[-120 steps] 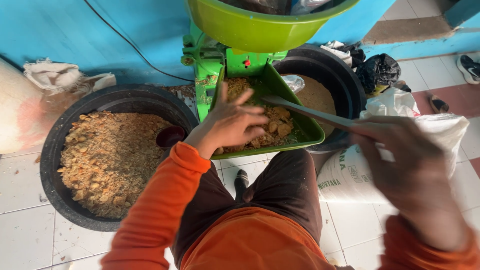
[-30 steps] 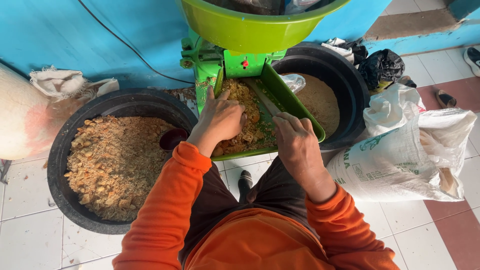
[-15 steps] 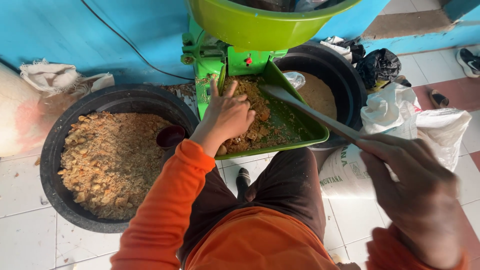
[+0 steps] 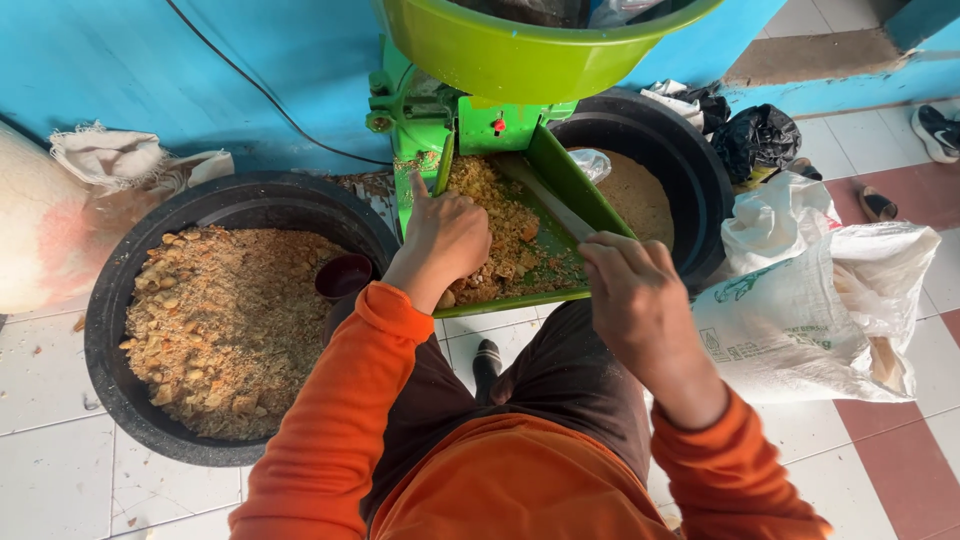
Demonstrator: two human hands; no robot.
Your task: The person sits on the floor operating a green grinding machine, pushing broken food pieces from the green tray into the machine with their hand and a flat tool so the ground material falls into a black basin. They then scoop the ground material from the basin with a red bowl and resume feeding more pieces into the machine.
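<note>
Floor tiles (image 4: 60, 400) in white, with red ones toward the right, carry everything in view, and a blue wall (image 4: 200, 70) closes the top. Against the wall on the left leans a pale sack (image 4: 40, 220) with a rag on it. Beside that sits a wide black tub (image 4: 120, 400) filled with coarse brown crumbly feed (image 4: 230, 320), a small dark cup (image 4: 342, 275) half sunk at its right edge. A second black tub (image 4: 700, 170) stands at upper right, holding finer brown meal (image 4: 635, 195). To the right of it lies a white woven sack (image 4: 830, 320), tipped on its side, with a black plastic bag (image 4: 758, 135) behind it.

Between the tubs stands a green grinding machine (image 4: 470, 125) under a large lime-green basin (image 4: 530, 55). Its sloping green chute tray (image 4: 570, 180) is heaped with the same crumbly brown mix (image 4: 500, 230).

The person wears orange sleeves and dark trousers. The left hand (image 4: 445, 235) lies palm down on the mix in the tray, fingers loosely spread, forefinger pointing up toward the machine's mouth, gripping nothing. The right hand (image 4: 635, 290) is closed around the lower end of a long flat grey stick (image 4: 555, 200), which runs up along the tray's right side into the mix.
</note>
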